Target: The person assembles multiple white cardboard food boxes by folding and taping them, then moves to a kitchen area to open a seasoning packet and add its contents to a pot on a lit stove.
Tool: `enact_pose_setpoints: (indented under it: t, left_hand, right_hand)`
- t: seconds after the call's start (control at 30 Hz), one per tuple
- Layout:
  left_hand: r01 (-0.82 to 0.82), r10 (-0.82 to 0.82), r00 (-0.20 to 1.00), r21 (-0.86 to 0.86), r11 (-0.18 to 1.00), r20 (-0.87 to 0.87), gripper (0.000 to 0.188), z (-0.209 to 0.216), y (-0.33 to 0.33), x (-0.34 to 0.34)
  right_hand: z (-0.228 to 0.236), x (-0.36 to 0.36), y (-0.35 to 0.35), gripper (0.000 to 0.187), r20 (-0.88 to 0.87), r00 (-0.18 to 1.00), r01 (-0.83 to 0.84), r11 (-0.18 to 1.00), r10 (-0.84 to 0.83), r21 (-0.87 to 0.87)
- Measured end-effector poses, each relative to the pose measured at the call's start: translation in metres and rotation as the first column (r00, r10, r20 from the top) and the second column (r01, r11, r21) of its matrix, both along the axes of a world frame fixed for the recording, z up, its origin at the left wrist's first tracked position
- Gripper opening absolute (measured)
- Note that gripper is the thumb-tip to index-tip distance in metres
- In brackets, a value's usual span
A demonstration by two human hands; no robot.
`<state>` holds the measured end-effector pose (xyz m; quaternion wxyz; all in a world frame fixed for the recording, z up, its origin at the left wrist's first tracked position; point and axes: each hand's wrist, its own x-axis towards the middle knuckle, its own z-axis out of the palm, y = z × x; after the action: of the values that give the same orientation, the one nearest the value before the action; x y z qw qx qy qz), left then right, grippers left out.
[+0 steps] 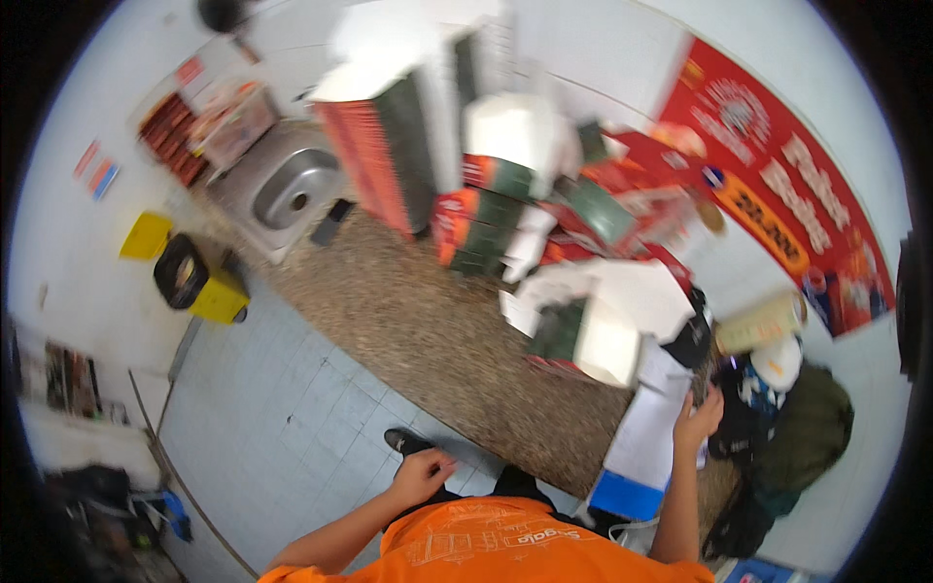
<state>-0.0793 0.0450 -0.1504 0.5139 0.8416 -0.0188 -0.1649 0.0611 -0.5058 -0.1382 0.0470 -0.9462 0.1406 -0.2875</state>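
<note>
My left hand [425, 475] hangs in front of my waist, above the floor, with its fingers loosely curled and nothing visible in them. My right hand [697, 418] is over the right end of the counter, beside white paper sheets [637, 437] and close to a dark bag [731, 428]. Its fingers are partly stretched out and apart, and I see nothing held in them. Left of that hand, folded food cartons [559, 335] in white, green and red lie on the granite counter [408, 321]. A blue-edged pad [627, 494] sits under the sheets.
Tall nested stacks of cartons [379, 155] stand toward the wall. Farther left are a steel sink [292, 199], a dark phone-like slab [332, 222] and a plastic bin of items [233, 126]. A yellow trash can [216, 291] is on the tiled floor. An olive garment [807, 428] lies at right.
</note>
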Motion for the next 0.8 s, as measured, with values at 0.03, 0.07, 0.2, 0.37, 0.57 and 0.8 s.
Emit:
enact_pose_setpoints:
  t: [0.03,0.07,0.2,0.37,0.57,0.8]
  left_hand:
    - [-0.099,0.098,0.995,0.057,0.993,0.022,0.016,0.006,0.040,-0.024]
    - [-0.269,0.265,0.961,0.043,0.962,0.073,0.014,0.004,0.079,-0.050]
    - [-0.663,0.641,0.748,0.148,0.734,0.172,0.027,-0.004,0.213,-0.113]
    - [-0.855,0.841,0.512,0.004,0.519,0.175,0.044,-0.017,0.326,-0.152]
    - [-0.959,0.989,0.088,-0.260,0.116,0.116,0.039,-0.010,0.458,-0.184]
    - [-0.854,0.892,-0.441,-0.354,-0.382,0.102,0.023,-0.115,0.673,-0.294]
  right_hand:
    - [0.012,0.000,0.033,0.048,-0.037,0.996,-0.075,0.996,0.077,0.051]
    - [0.019,-0.003,0.076,0.047,-0.068,0.985,-0.153,0.983,0.160,0.100]
    - [0.008,-0.035,0.245,0.037,-0.231,0.845,-0.450,0.875,0.482,0.178]
    - [-0.026,-0.032,0.473,0.032,-0.473,0.242,-0.472,0.529,0.847,0.706]
    - [-0.031,0.000,0.712,0.034,-0.583,-0.200,-0.675,0.320,0.788,0.664]
    - [-0.114,0.034,0.914,0.029,-0.691,-0.383,-0.758,0.220,0.613,0.615]
